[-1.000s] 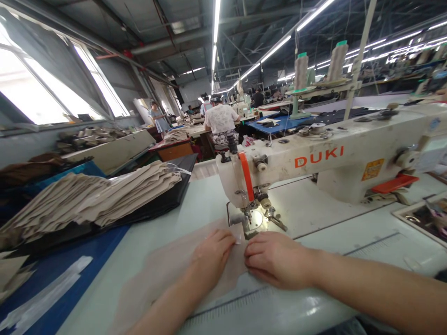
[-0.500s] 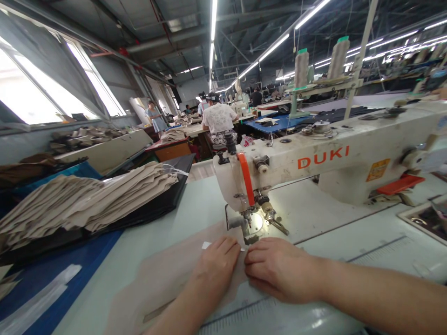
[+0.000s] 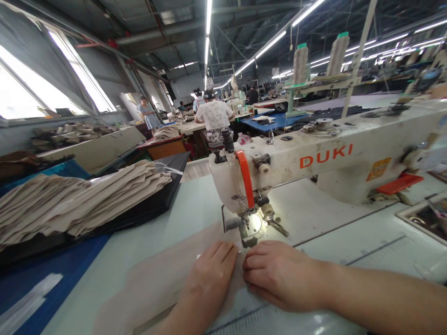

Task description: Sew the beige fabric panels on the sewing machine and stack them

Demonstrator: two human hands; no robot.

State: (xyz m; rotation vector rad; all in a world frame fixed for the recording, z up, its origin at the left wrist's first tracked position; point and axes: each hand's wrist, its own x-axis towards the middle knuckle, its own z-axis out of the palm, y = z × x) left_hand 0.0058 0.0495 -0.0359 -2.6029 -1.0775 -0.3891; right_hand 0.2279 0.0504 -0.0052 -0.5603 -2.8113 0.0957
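A thin beige fabric panel [image 3: 139, 284] lies on the pale tabletop, its far end close to the needle of the sewing machine [image 3: 282, 158]. Over that panel rests my left hand [image 3: 213, 272], fingers curled together and pinching near its right edge. A small white piece [image 3: 240, 245] shows just past the fingertips. My right hand [image 3: 279, 274] faces it from the right, closed with the fingertips at the fabric's edge; the thumb is hidden. Both hands are just in front of the lit needle plate [image 3: 253, 224].
A stack of beige cut pieces [image 3: 115, 197] lies on black material at the left, with blue cloth [image 3: 75, 274] below. Ruler markings [image 3: 240, 321] run along the table's near side. Thread cones [image 3: 300, 65] stand behind the machine. Another person [image 3: 213, 116] sits farther off.
The camera view has shifted slightly, so the stack appears farther left. My left hand and the fabric have moved slightly; more of the white piece shows beyond the fingertips.
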